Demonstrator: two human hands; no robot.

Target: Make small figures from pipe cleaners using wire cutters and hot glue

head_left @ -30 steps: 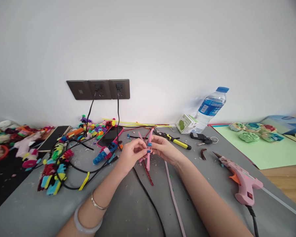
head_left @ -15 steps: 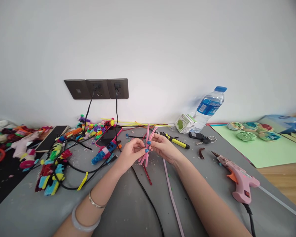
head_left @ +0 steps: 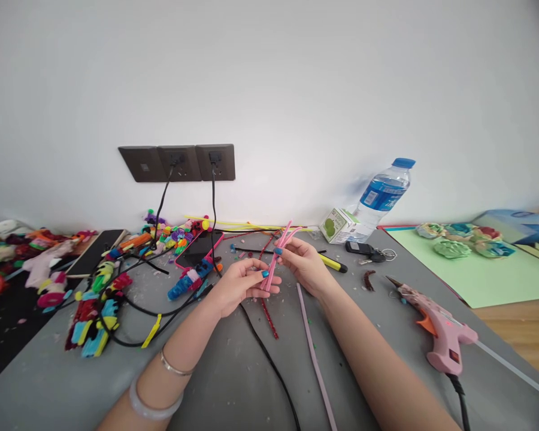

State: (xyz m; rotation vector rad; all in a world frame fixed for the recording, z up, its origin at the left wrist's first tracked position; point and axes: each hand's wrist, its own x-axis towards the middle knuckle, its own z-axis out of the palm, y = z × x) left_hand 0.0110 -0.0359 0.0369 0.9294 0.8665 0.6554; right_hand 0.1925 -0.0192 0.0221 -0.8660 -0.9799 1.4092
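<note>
My two hands meet above the middle of the grey table (head_left: pixel 233 383). A small bundle of pink pipe cleaners (head_left: pixel 279 246) slants up to the right between them. My right hand (head_left: pixel 302 263) pinches the bundle near its upper part. My left hand (head_left: pixel 242 286) holds the lower ends, fingers curled, thumb on top. Below my hands a dark red pipe cleaner (head_left: pixel 268 316) and a long pale pink pipe cleaner (head_left: pixel 313 354) lie on the table.
A pink glue gun (head_left: pixel 438 326) lies at the right, with its cable running off the bottom edge. A water bottle (head_left: pixel 384 193), a green carton (head_left: pixel 338 224), keys (head_left: pixel 367 249) and a yellow-handled tool (head_left: pixel 332 262) sit behind. Black cables (head_left: pixel 269 359), a phone (head_left: pixel 198 246) and colourful craft pieces (head_left: pixel 96 305) crowd the left.
The pink bundle has tilted from nearly upright to slanting up and to the right. My right hand has risen a little; my left hand has slid down to the lower ends.
</note>
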